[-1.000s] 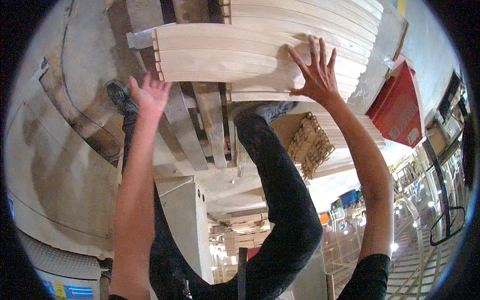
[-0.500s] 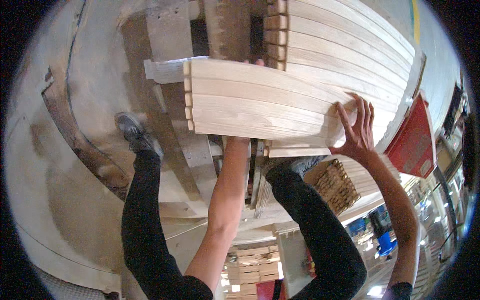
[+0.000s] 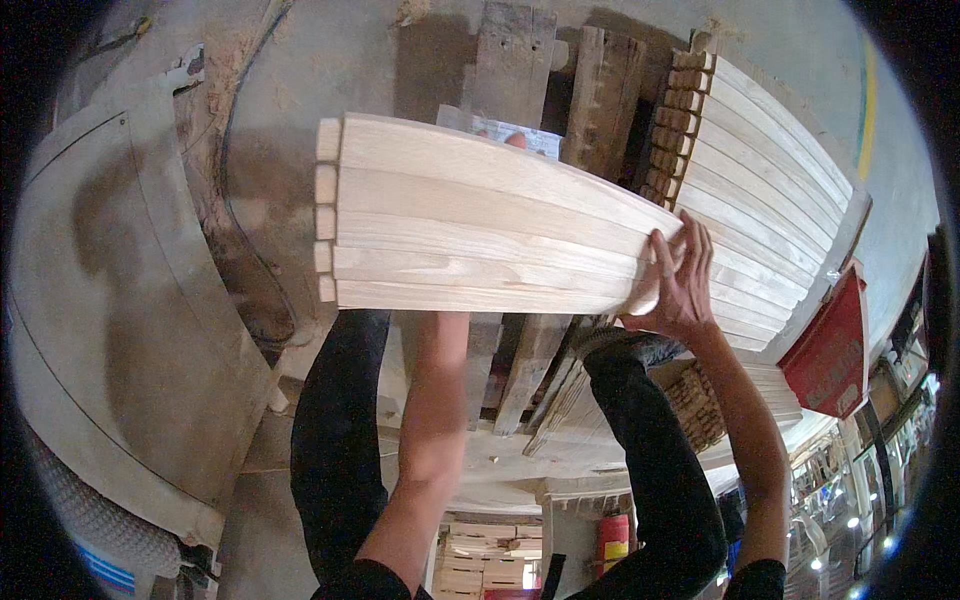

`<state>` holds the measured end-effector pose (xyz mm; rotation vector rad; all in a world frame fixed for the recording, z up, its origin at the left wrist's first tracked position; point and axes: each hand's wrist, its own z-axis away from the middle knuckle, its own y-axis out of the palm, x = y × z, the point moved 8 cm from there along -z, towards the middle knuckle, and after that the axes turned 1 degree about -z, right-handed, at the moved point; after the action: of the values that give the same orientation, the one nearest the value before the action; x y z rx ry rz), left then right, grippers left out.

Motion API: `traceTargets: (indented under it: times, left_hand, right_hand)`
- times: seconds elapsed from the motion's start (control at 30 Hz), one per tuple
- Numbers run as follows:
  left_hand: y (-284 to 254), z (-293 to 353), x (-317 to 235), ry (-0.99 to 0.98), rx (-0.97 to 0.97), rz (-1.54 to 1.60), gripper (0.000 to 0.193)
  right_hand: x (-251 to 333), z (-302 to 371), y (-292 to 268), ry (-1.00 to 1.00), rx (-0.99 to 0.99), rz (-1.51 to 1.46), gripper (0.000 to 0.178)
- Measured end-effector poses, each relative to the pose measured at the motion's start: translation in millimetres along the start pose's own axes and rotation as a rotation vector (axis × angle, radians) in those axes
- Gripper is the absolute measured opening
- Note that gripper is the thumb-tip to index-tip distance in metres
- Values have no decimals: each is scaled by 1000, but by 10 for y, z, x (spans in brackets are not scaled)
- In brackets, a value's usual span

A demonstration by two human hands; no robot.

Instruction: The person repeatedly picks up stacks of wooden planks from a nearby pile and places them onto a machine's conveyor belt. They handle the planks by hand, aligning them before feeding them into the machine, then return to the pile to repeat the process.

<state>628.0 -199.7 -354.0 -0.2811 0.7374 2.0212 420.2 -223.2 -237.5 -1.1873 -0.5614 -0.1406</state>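
Note:
A layer of pale wooden boards (image 3: pixel 480 220), lying side by side with tongue-shaped ends at the left, is held up off the pallet. My left hand (image 3: pixel 516 140) reaches beneath them; only fingertips show past the far edge, and the palm is hidden. At the right end my right hand (image 3: pixel 683 285) grips the boards, thumb at the near edge and fingers bent over the top. Behind and to the right lies a stack of similar boards (image 3: pixel 765 190), its notched ends facing left.
Worn pallet planks (image 3: pixel 605 100) lie under and beyond the boards. A red panel (image 3: pixel 828 345) stands at the right. Another board bundle (image 3: pixel 695 405) is beside my right leg. At the left are a grey metal panel (image 3: pixel 130 300) and a ridged hose (image 3: pixel 110 510).
The boards have come off the stack and moved left and nearer, carried by both hands. More of the stack's notched ends now shows. My left foot has moved out of sight behind the boards.

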Motion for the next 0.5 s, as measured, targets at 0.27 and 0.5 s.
traceTargets:
  times: [0.27,0.5]
  left_hand:
    - [61,-365,-123,97,87,22,69]
    - [162,-578,-459,140,107,36,70]
  right_hand:
    - [98,-186,121,19,73,53,123]
    - [353,-257,-113,23,57,31,123]
